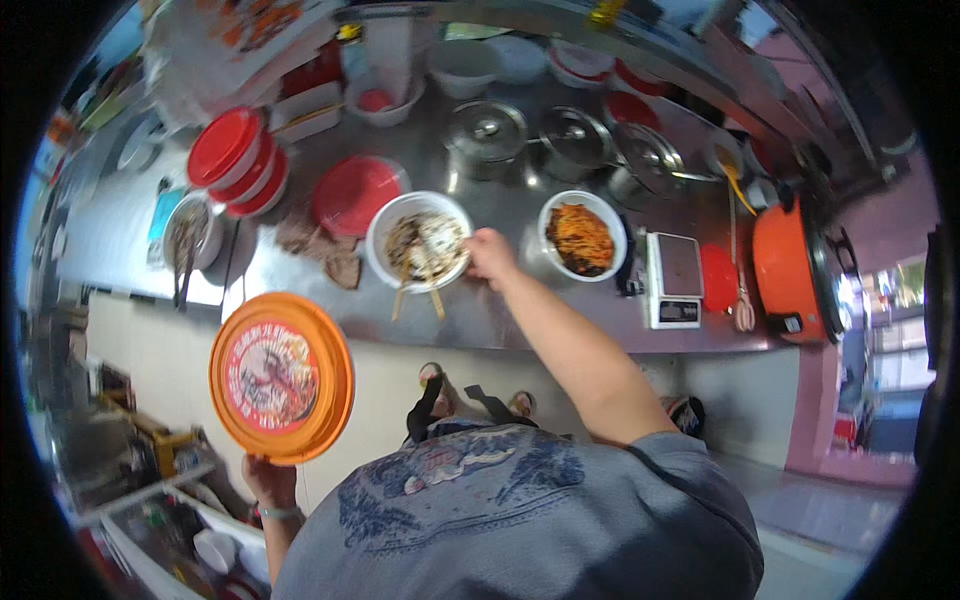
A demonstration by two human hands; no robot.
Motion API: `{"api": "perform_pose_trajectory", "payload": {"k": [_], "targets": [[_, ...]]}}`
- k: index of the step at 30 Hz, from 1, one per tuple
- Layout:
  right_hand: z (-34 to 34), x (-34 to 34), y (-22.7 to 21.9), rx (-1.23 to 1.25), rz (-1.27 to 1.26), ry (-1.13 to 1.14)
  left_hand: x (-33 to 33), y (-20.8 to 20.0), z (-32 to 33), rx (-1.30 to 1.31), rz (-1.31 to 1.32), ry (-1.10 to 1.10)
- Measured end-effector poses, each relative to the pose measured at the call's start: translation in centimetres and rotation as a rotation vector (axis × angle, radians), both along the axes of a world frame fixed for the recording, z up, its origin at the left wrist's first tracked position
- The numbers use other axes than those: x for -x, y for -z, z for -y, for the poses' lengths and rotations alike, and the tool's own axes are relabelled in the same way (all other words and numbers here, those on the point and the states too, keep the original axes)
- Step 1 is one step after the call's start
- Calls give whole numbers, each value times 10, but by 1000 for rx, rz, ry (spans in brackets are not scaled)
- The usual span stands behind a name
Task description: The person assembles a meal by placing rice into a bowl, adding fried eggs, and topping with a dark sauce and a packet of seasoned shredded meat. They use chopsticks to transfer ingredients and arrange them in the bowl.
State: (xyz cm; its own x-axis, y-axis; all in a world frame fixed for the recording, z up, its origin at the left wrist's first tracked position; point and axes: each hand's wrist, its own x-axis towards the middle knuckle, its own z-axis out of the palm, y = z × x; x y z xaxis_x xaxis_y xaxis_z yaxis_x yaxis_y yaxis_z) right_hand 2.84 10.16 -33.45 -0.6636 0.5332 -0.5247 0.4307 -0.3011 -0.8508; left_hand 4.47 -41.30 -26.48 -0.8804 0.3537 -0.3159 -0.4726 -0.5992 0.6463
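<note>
My left hand [270,480] is closed on the lower edge of a round orange container [225,375] with a printed label on its face. It is held up on edge, away from the counter. My right hand [490,255] pinches the right rim of a white bowl [376,222] on the steel counter. Inside the bowl is a dark and whitish mixture, and a pair of chopsticks [437,304] leans out over its near rim. To the right of that hand stands another white bowl [543,232] with orange shredded food [580,240].
Stacked red-lidded tubs [225,150], a red lid [350,195] and a brown cloth [340,268] lie to the left. Lidded steel pots [485,130] line the back. A white scale [672,312], a red dish [717,278] and an orange cooker [785,270] stand at the right.
</note>
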Motion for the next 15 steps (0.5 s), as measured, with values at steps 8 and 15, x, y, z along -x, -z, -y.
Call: {"api": "perform_pose_trajectory", "payload": {"k": [8, 15], "targets": [[-58, -55, -78, 239, -130, 6, 8, -8, -64, -45, 42, 223], [-235, -178, -154, 110, -258, 219, 6, 4, -157, 3, 172, 183]]}}
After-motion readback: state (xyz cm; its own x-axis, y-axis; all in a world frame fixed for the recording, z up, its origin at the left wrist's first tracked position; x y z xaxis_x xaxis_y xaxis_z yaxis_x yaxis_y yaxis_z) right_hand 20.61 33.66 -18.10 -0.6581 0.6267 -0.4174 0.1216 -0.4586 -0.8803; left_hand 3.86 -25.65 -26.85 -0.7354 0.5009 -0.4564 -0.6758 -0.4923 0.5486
